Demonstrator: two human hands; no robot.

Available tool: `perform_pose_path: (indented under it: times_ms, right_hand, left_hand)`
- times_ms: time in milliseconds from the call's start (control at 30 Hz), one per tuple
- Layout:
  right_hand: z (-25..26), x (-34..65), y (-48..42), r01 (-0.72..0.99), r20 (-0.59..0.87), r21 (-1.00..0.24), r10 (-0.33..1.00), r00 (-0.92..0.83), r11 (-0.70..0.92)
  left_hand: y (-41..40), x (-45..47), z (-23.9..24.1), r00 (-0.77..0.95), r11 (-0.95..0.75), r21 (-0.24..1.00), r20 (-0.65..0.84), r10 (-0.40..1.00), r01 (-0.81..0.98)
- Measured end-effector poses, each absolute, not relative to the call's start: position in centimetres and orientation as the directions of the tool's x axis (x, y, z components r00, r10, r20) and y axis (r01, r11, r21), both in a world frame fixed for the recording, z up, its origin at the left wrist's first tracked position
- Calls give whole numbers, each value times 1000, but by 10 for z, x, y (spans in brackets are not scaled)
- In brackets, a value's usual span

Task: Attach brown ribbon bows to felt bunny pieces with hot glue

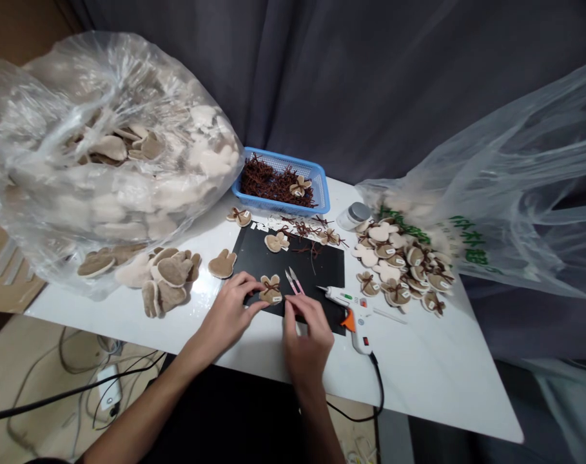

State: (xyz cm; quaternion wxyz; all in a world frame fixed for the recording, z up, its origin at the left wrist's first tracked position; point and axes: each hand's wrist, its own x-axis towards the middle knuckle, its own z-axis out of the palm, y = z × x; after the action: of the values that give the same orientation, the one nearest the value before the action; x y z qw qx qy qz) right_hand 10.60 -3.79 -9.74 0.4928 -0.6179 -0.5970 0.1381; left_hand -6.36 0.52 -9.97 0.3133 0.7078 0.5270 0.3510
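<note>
So the left hand (232, 306) is pinching the left edge of a bunny-shaped fabric piece (271, 290) between thumb and fingers, and the piece is sitting over the near part of the black mat (254, 261), between both hands. A brown bow (272, 285) is crossing its middle and a small white label (276, 299) is showing at the near edge. The right hand (308, 328) is sitting just beside the piece's right edge, thumb and fingertips drawn close together. Can't tell if they're gripping anything, or if the hand is touching the pink snips (295, 282) just beyond it.

Doing this bit well, imo: the left grip is looking good, since it's holding the rim and not squashing the bow. I'd be watching that the bow's ends aren't catching under a finger, and checking that the label is lying flat. The glue gun (358, 309) is resting on the right with its nozzle pointing left over the mat, and it could be hot, so I'd be giving that tip plenty of room. Same with the snips, their points are facing far, so I'd be reaching around them
</note>
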Motion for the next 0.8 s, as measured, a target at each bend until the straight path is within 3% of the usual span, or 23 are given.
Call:
perform_pose_path:
  times_ms: [67,200,500,800]
  right_hand:
    - [-100,104,-53,692,475,-671,871,125,266]
    - [-107,102,-79,759,378,-595,925,-28,266]
    - [-113,100,-78,819,341,-496,932,-119,287]
    - [-109,98,-79,836,318,-473,939,-132,278]
  left_hand:
    - [5,-64,-99,200,-252,815,170,965,522]
    - [6,-64,-98,204,-248,818,163,965,519]
    - [6,-63,-95,213,-227,817,131,968,531]
    - [5,-62,-92,211,-239,818,147,966,523]
